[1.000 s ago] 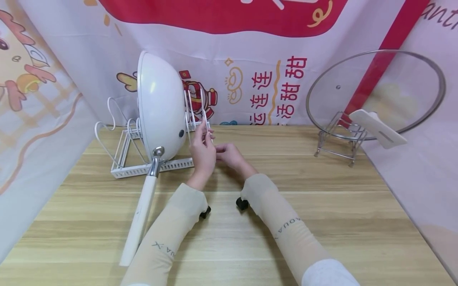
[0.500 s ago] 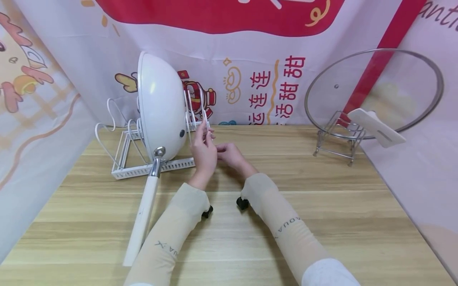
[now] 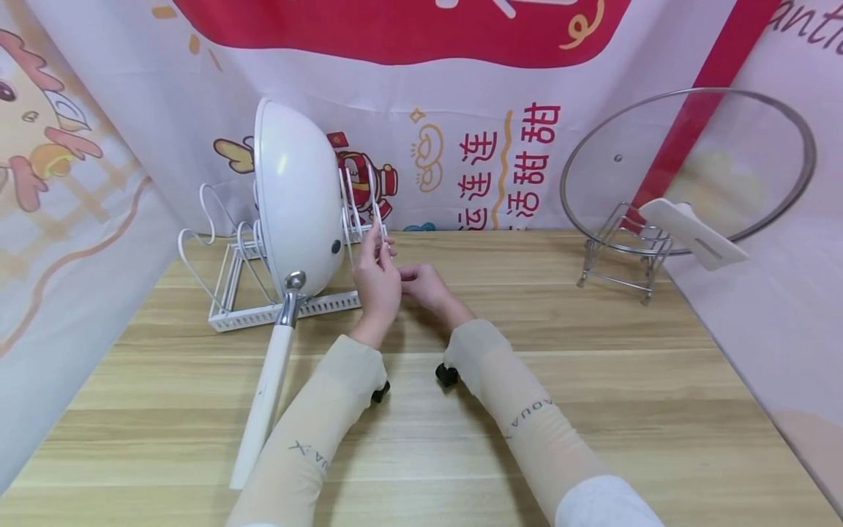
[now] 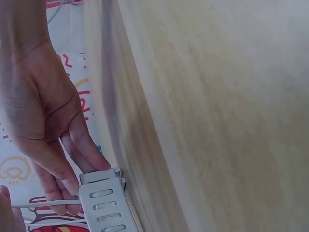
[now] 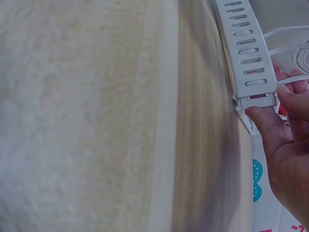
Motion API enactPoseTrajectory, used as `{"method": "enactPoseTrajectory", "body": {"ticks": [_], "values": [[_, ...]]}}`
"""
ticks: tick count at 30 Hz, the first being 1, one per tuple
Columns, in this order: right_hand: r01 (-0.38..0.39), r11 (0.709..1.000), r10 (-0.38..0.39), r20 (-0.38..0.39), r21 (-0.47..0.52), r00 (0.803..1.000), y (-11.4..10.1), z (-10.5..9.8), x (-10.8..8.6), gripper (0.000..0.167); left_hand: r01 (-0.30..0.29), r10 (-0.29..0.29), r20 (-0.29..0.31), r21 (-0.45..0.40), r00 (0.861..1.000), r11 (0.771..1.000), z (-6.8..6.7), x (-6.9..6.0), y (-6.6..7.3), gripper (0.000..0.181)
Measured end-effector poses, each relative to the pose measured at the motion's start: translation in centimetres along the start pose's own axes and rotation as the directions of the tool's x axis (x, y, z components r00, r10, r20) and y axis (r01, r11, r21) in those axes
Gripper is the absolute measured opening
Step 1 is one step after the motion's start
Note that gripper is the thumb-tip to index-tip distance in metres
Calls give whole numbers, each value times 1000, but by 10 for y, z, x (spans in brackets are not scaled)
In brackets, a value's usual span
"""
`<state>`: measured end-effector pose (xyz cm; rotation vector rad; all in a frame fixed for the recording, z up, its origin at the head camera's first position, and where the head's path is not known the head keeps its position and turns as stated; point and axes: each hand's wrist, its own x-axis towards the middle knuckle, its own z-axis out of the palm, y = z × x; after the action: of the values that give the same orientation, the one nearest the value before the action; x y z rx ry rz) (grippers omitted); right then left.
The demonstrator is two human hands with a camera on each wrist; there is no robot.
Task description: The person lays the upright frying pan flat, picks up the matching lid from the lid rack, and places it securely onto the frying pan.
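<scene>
A white wok [image 3: 299,197] stands on its side in a white pan rack [image 3: 246,318], its long white handle [image 3: 270,399] slanting down toward me. At the rack's right end, my left hand [image 3: 378,285] pinches the outermost wire divider [image 3: 373,183], fingers pointing up. Beside it, my right hand [image 3: 428,287] holds the lower right corner of the rack. In the right wrist view the right thumb [image 5: 292,104] lies on the divider's lower wire, and one finger touches the end of the slotted bar [image 5: 246,48]. Only a bit of my left hand [image 4: 7,210] shows in the left wrist view.
On the right, a metal wire stand [image 3: 615,282] bears a large glass lid [image 3: 626,132] and a white slotted spatula [image 3: 691,234]. A printed cloth [image 3: 487,88] hangs behind the wooden table [image 3: 560,344].
</scene>
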<state>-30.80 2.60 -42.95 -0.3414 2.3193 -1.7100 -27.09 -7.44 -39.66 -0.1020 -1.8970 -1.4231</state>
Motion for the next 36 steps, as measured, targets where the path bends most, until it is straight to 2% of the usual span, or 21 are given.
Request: {"method": "enactPoseTrajectory", "body": {"ticks": [7, 12, 16, 20, 23, 26, 31, 33, 36], "values": [[-16, 999, 15, 6, 32, 1000, 2, -1, -1, 27, 22, -23, 18, 20, 1000, 1000, 0, 0, 3, 43], [-34, 999, 34, 1, 0, 999, 1, -3, 0, 27, 48, -49, 33, 27, 998, 998, 0, 3, 7, 43], [-38, 999, 38, 2, -26, 999, 0, -3, 0, 26, 90, -90, 41, 16, 995, 996, 0, 4, 10, 42], [10, 997, -11, -10, -73, 1000, 1, 0, 0, 24, 138, -137, 35, -4, 990, 990, -1, 4, 14, 41], [58, 991, -61, -20, -121, 998, 0, 1, -1, 23, 171, -171, 7, -58, 985, 984, 2, 4, 19, 40], [72, 986, -77, -26, -148, 997, -1, 2, -2, 21, 208, -214, -37, -122, 976, 970, 6, 5, 24, 39], [107, 975, -116, -36, -195, 993, -1, 1, -4, 18, 282, -305, -96, -194, 948, 940, 12, 6, 32, 38], [145, 962, -155, -27, -231, 988, 0, 2, -4, 17, 301, -328, -113, -205, 938, 931, 14, 6, 32, 37], [200, 932, -214, -14, -303, 977, 0, 2, -5, 15, 309, -341, -126, -216, 932, 926, 15, 5, 32, 36]]}}
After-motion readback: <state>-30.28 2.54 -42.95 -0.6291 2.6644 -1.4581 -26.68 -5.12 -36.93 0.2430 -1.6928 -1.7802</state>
